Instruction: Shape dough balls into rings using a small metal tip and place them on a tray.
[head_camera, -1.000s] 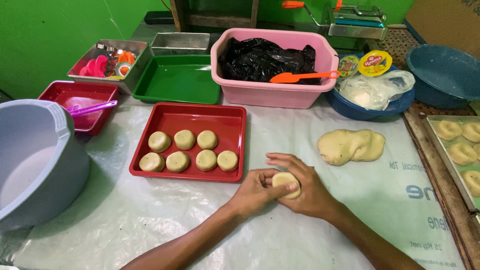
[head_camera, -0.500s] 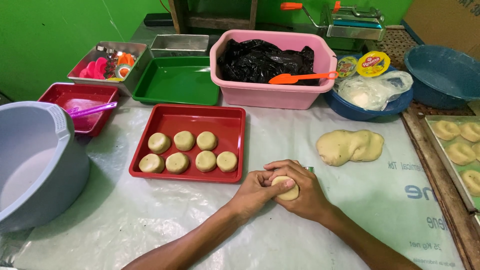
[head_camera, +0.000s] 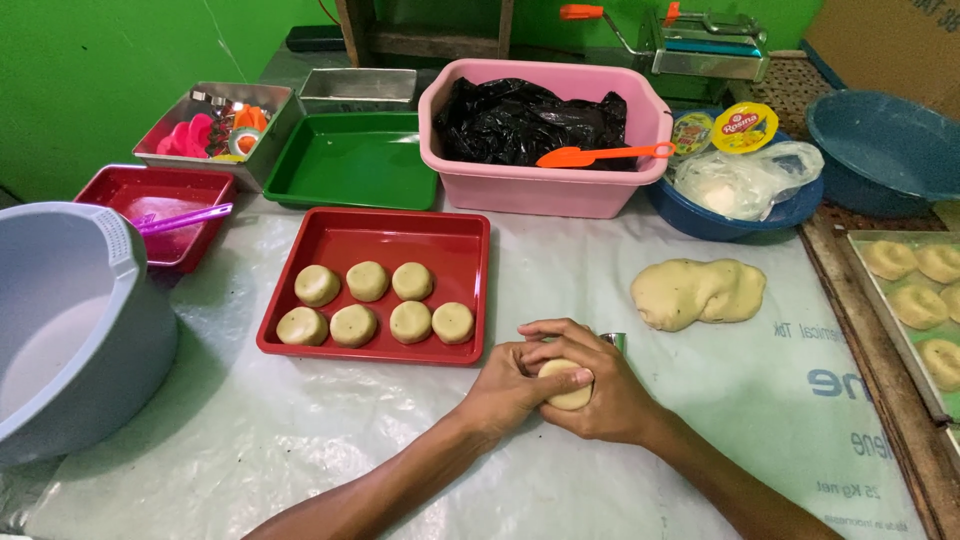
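Both hands meet near the middle of the table, just near of the red tray (head_camera: 470, 300). The left hand (head_camera: 510, 385) and the right hand (head_camera: 600, 395) are cupped around a small ball of dough (head_camera: 568, 385), fingers curled over it from both sides so that only its pale top and near edge show between them. The ball sits low, close to the plastic sheet (head_camera: 300, 440) that covers the table; whether it touches the sheet cannot be told. A small metal ring (head_camera: 614, 341) peeks out just beyond the right hand's fingers.

On the red tray lie seven flattened dough rounds (head_camera: 368, 281), three in the far row and four in the near row, each apart from its neighbours. To the right of the hands, well apart, a larger lump of dough (head_camera: 698, 292) rests on the sheet. At the right edge, another tray (head_camera: 900, 330) holds more shaped pieces.

Far across the table stand a green tray (head_camera: 350, 160), a pink tub (head_camera: 545, 185) lined with black plastic with an orange spatula (head_camera: 600, 154) across its rim, and a blue bowl (head_camera: 720, 220) holding a clear bag. On the left, a big grey basin (head_camera: 90, 320) sits near a smaller red tray (head_camera: 150, 195).
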